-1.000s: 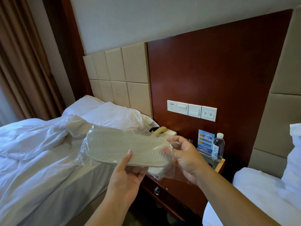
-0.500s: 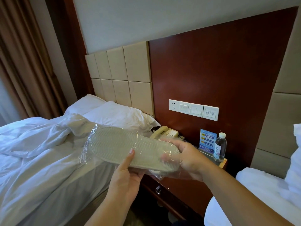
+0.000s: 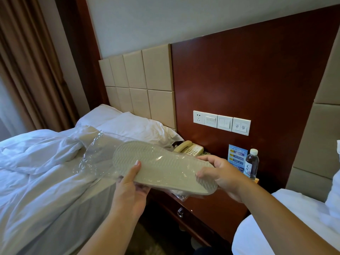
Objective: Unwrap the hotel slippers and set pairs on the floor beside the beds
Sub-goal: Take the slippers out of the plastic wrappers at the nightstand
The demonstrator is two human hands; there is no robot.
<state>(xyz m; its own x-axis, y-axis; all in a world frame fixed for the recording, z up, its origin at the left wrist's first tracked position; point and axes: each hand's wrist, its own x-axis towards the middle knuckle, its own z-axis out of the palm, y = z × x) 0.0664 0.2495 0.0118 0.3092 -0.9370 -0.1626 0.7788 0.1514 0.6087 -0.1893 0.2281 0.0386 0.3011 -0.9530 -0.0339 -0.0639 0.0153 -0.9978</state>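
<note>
Pale beige ribbed-sole slipper (image 3: 163,166) in clear crinkled plastic wrapper (image 3: 95,157), sole up; left hand (image 3: 129,188) pinches near edge, right hand (image 3: 222,176) grips heel end

1 head-worn wide-angle view, looking forward and down, facing the wall panel (image 3: 239,80), nightstand (image 3: 217,212) close below

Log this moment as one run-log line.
step: unwrap | left hand: grips slippers mid-sole | right hand: grips right end | plastic wrap: on, slack leftward
</note>
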